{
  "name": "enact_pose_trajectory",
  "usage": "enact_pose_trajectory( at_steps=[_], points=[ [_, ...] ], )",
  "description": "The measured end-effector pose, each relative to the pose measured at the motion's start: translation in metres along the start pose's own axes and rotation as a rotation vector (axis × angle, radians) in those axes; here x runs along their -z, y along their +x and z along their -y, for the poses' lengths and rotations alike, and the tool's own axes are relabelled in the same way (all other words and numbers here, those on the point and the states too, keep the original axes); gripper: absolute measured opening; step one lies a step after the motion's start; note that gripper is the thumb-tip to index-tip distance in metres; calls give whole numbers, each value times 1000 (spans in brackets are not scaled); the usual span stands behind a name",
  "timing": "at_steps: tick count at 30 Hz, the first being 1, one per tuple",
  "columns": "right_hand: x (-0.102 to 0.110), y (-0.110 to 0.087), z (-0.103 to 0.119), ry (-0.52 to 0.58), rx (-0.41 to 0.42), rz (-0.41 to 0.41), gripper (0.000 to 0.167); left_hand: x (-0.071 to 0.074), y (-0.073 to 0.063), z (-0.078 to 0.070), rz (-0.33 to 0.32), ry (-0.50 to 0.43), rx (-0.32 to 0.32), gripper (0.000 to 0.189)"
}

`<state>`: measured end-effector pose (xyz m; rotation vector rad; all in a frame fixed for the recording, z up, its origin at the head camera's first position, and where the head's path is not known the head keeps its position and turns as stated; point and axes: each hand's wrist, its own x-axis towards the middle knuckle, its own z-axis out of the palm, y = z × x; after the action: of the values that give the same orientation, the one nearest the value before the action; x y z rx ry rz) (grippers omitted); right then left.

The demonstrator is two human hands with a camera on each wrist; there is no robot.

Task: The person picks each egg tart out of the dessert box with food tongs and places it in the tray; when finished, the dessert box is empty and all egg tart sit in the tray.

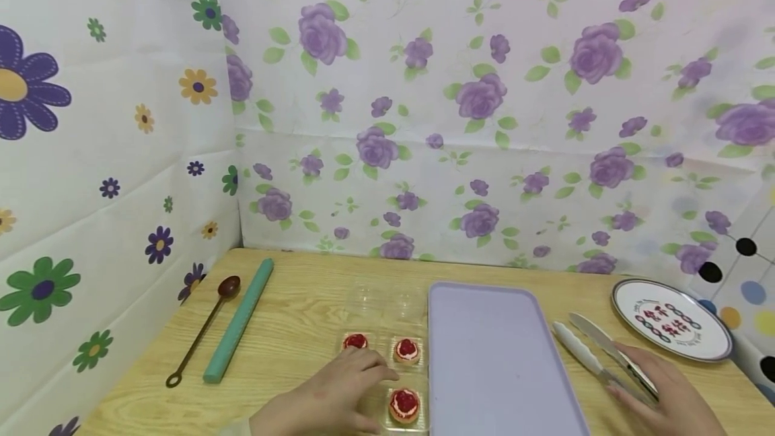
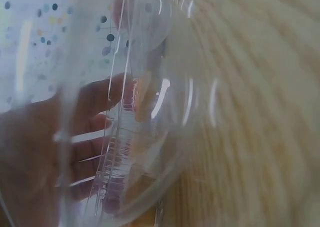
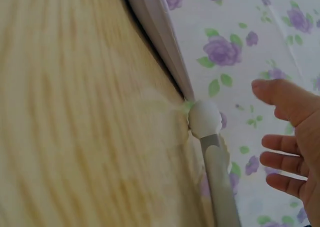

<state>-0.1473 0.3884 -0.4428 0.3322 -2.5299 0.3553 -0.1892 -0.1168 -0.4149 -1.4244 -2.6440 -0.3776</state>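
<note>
Over a transparent plastic container (image 1: 418,375) on the table is my left hand (image 1: 339,389), palm down. Its fingers reach beside small tarts with red topping; one tart (image 1: 355,342) is partly behind it. Two more tarts, an upper one (image 1: 407,351) and a lower one (image 1: 403,405), sit in the container's right column. The left wrist view looks through curved plastic, with a fingertip near a tart (image 2: 135,97). At the tongs (image 1: 596,352), my right hand (image 1: 669,392) hovers about the handle end. Its fingers (image 3: 282,159) are spread and apart from the tongs in the right wrist view.
A lilac tray (image 1: 496,355) lies between the container and the tongs. A plate (image 1: 714,348) with printed lettering stands at the right. On the left lie a dark brown ladle (image 1: 212,318) and a green rod (image 1: 239,325). Flowered cloth (image 1: 424,86) hangs behind the table.
</note>
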Motion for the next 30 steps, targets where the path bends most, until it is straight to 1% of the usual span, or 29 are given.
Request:
enact_pose_trajectory(
  at_steps=[4,8,14,17,24,30],
  points=[
    [-7,-9,-9,-34,-94,53,70,0,-3,0,-21,-11,1,59],
    [-12,-16,-21,-81,-132,75,70,-3,-4,0,-41,-26,-6,56],
    [-13,-21,-34,-112,-224,179,78,-8,-2,2,-67,-33,0,56],
    [-14,-22,-37,-111,-239,198,79,-10,0,3,-75,-20,10,57],
    [-12,-17,-39,-85,-255,310,78,-12,1,4,-66,-20,39,65],
    [-8,-15,-37,-79,-272,347,81,-13,1,5,-118,24,46,72]
  ],
)
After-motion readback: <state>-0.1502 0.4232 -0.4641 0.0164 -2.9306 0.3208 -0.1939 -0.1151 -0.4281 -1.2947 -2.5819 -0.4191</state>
